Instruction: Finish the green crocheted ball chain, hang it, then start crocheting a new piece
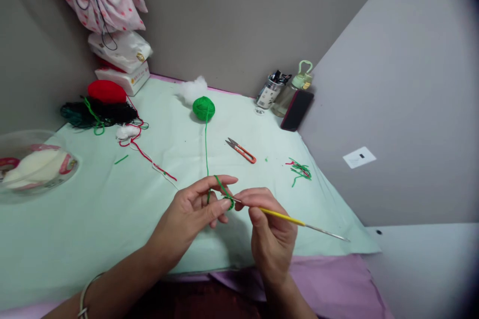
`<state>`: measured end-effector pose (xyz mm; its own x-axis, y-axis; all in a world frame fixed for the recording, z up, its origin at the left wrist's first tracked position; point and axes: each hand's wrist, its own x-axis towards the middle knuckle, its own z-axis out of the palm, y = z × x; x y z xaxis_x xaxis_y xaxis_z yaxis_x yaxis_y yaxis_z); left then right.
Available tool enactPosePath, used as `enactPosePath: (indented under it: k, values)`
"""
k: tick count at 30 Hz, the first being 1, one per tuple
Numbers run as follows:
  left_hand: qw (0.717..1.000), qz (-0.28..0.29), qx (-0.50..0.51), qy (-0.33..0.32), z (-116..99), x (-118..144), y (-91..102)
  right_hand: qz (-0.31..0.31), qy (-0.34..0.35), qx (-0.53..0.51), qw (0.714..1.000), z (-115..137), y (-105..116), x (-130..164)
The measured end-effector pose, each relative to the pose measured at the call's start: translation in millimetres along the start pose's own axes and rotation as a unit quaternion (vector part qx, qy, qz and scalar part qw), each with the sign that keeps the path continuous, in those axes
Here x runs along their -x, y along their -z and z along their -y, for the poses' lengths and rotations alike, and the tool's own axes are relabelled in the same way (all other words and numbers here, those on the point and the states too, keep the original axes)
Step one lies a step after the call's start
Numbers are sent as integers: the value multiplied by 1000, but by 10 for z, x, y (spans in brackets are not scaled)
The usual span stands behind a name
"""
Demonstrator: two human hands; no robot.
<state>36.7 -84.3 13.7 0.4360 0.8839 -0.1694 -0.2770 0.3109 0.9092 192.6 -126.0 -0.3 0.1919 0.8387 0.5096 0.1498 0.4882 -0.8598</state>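
Note:
Between the thumb and fingers of my left hand (200, 204) is a small green crochet piece (230, 204), and green yarn passes over the raised index finger. My right hand (271, 224) grips a crochet hook (282, 216) by its yellow handle. The hook's thin metal tip meets the green piece, while its other metal end points to the lower right. From my left hand a strand runs up to the green yarn ball (204, 109). Thread snips (240, 150) with orange handles lie beyond my hands.
At the left stand a clear plastic tub (37, 167), a red yarn ball (107, 91) and dark yarn (108, 113). White stuffing (192, 90) sits behind the green ball. At the right are a pen cup (268, 92), a bottle (284, 99), a phone (297, 110) and yarn scraps (301, 169).

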Motion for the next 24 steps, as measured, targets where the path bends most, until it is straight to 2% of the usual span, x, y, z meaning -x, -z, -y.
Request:
enactPosePath:
  k: [2,5,8,13,16,19,24]
  values:
    - [1000,7,20,8,-6,-7,-1,2,2,0,1000,2,7,-2]
    - [998,24,51,42,-40,-7,-11,-4,-21,-71,997,-13,6,-23]
    - [993,48,81,76,-69,1,-7,-20,-75,-155,985,-32,4,-59]
    - [977,101,156,107,-60,-7,24,-36,-166,-226,959,-44,44,-117]
    - [973,105,176,107,-37,-19,18,-32,-201,-269,941,-59,64,-123]
    - [984,70,143,80,-7,-26,-18,-22,-183,-267,946,-77,45,-94]
    - [999,-7,36,-4,52,-30,-52,-21,-90,-110,990,-82,-33,-29]
